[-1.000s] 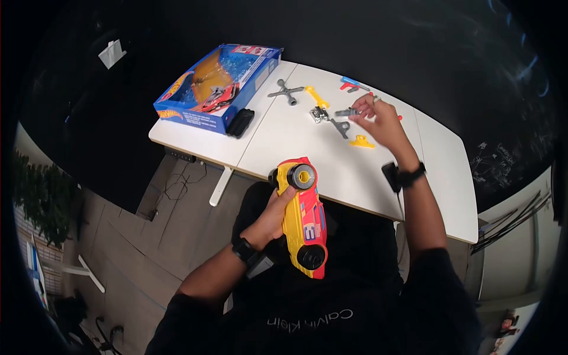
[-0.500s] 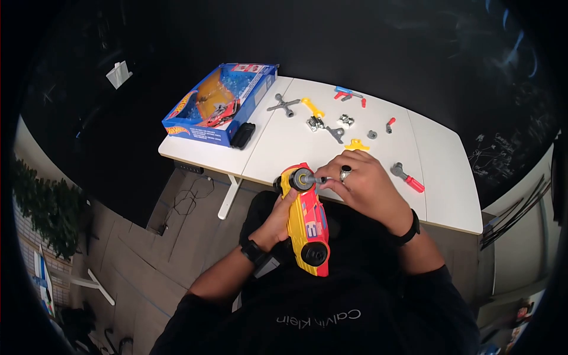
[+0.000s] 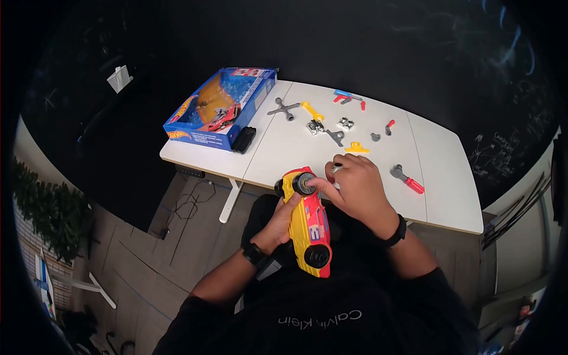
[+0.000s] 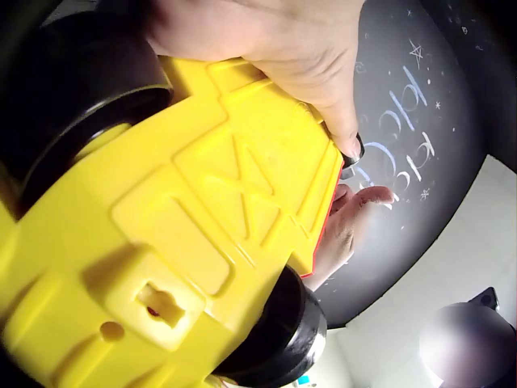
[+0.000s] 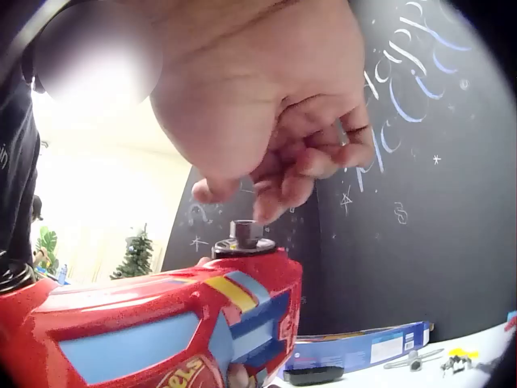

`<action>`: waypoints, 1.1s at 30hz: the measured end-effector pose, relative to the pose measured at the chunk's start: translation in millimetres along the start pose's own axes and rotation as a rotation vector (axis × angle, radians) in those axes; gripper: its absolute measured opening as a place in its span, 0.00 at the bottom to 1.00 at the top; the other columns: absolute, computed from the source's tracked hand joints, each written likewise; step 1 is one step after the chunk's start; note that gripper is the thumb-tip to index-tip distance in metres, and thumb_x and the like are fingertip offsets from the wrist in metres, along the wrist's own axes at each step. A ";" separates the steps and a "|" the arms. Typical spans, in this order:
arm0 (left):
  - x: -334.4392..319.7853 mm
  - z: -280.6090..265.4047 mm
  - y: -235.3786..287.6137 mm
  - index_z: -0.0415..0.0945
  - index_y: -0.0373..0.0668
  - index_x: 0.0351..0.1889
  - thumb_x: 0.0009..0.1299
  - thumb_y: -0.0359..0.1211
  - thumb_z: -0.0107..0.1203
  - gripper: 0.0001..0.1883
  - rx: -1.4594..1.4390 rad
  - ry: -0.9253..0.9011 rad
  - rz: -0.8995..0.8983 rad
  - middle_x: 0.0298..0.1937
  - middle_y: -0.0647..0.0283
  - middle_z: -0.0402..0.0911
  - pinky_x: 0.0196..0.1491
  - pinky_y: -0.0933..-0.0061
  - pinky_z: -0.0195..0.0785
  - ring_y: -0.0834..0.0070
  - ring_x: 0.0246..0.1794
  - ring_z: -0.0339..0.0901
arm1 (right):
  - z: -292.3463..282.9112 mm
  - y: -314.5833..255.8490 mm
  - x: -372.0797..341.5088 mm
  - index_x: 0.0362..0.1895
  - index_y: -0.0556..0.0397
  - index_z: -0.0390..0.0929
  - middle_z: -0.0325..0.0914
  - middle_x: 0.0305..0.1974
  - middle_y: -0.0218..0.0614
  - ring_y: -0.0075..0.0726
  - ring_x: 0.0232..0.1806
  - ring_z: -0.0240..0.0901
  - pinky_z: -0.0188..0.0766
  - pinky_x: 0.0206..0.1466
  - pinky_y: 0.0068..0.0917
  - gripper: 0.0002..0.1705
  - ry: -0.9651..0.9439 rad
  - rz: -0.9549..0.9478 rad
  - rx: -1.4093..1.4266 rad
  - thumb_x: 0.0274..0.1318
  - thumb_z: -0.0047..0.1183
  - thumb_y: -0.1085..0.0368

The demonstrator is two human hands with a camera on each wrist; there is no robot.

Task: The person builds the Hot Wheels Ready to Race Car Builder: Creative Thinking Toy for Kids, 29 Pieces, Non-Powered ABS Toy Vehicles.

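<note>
My left hand (image 3: 278, 223) grips a red and yellow toy car (image 3: 309, 228) above my lap, its yellow underside facing left. The thumb lies along the underside near the upper black wheel (image 3: 303, 183). On that wheel's hub stands a grey hex bolt (image 5: 245, 232), clear in the right wrist view. My right hand (image 3: 362, 188) is just over it, thumb and fingers loosely bent, with a small gap above the bolt head. In the head view the right thumb overlaps the wheel. The left wrist view shows the car's yellow underside (image 4: 202, 194) close up.
A blue Hot Wheels box (image 3: 254, 112) stands at the table's left, a black case (image 3: 244, 140) against it. Across the white table lie a grey cross wrench (image 3: 284, 109), a yellow wrench (image 3: 312, 110), chrome parts (image 3: 345, 123), a yellow piece (image 3: 357, 147) and a red-handled tool (image 3: 408, 179).
My right hand came from the table to the wheel with a grey bolt, which now stands in the hub. The fingers have come off it. The left hand keeps holding the car.
</note>
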State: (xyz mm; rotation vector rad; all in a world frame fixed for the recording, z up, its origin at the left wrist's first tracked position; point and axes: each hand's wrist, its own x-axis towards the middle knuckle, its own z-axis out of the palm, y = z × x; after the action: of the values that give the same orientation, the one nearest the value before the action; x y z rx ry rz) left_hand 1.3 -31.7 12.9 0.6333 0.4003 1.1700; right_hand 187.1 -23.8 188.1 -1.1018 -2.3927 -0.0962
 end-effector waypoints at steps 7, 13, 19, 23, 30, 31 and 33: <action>1.4 0.5 0.2 0.63 0.45 0.72 0.81 0.47 0.53 0.28 -0.001 0.020 -0.019 0.59 0.57 0.80 0.58 0.57 0.81 0.65 0.56 0.83 | 17.5 6.4 -5.4 0.34 0.55 0.83 0.78 0.32 0.37 0.42 0.40 0.79 0.74 0.44 0.36 0.19 0.203 -0.256 0.212 0.63 0.62 0.50; -0.7 5.3 3.0 0.63 0.44 0.72 0.81 0.47 0.53 0.28 0.021 0.017 -0.016 0.60 0.57 0.79 0.58 0.58 0.81 0.66 0.57 0.82 | 2.1 4.6 -12.9 0.44 0.54 0.82 0.77 0.47 0.37 0.42 0.42 0.78 0.74 0.49 0.40 0.10 -0.099 0.029 0.136 0.61 0.60 0.64; 2.0 5.5 0.8 0.61 0.47 0.74 0.79 0.55 0.52 0.33 0.096 0.025 -0.034 0.62 0.57 0.79 0.63 0.56 0.78 0.65 0.60 0.81 | 21.7 7.8 -13.2 0.50 0.47 0.81 0.76 0.42 0.32 0.40 0.43 0.77 0.71 0.45 0.34 0.17 0.115 -0.228 0.136 0.54 0.62 0.68; 0.1 9.9 1.7 0.63 0.45 0.72 0.80 0.47 0.55 0.29 0.053 0.057 -0.033 0.60 0.59 0.79 0.58 0.60 0.80 0.68 0.56 0.82 | 20.1 -0.8 -15.3 0.49 0.47 0.81 0.76 0.41 0.30 0.38 0.42 0.75 0.69 0.45 0.34 0.21 0.106 -0.175 0.004 0.48 0.61 0.73; -0.1 5.9 -0.6 0.62 0.46 0.73 0.80 0.55 0.51 0.32 0.145 0.045 -0.048 0.64 0.57 0.77 0.64 0.56 0.77 0.65 0.61 0.81 | 37.1 -3.3 -23.8 0.51 0.54 0.79 0.76 0.43 0.33 0.37 0.46 0.74 0.67 0.46 0.34 0.23 0.162 -0.144 -0.058 0.47 0.61 0.69; -0.1 5.9 -1.1 0.62 0.46 0.73 0.80 0.55 0.51 0.32 0.146 0.043 -0.052 0.64 0.57 0.77 0.64 0.56 0.77 0.65 0.61 0.81 | 38.8 -3.2 -24.7 0.51 0.54 0.79 0.76 0.43 0.33 0.37 0.46 0.74 0.67 0.46 0.34 0.23 0.163 -0.139 -0.058 0.47 0.61 0.69; -0.3 6.1 -2.4 0.63 0.45 0.72 0.80 0.53 0.51 0.31 0.166 0.051 -0.031 0.63 0.58 0.78 0.63 0.57 0.78 0.66 0.60 0.81 | 41.0 -3.7 -26.7 0.52 0.57 0.79 0.77 0.44 0.34 0.39 0.47 0.74 0.67 0.47 0.35 0.24 0.190 -0.109 -0.039 0.46 0.62 0.70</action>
State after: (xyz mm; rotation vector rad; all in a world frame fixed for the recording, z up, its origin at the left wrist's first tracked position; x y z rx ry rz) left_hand 6.6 -34.1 16.1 0.7393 0.5532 1.1326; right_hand 182.2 -33.9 140.4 -0.9341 -2.2870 -0.2733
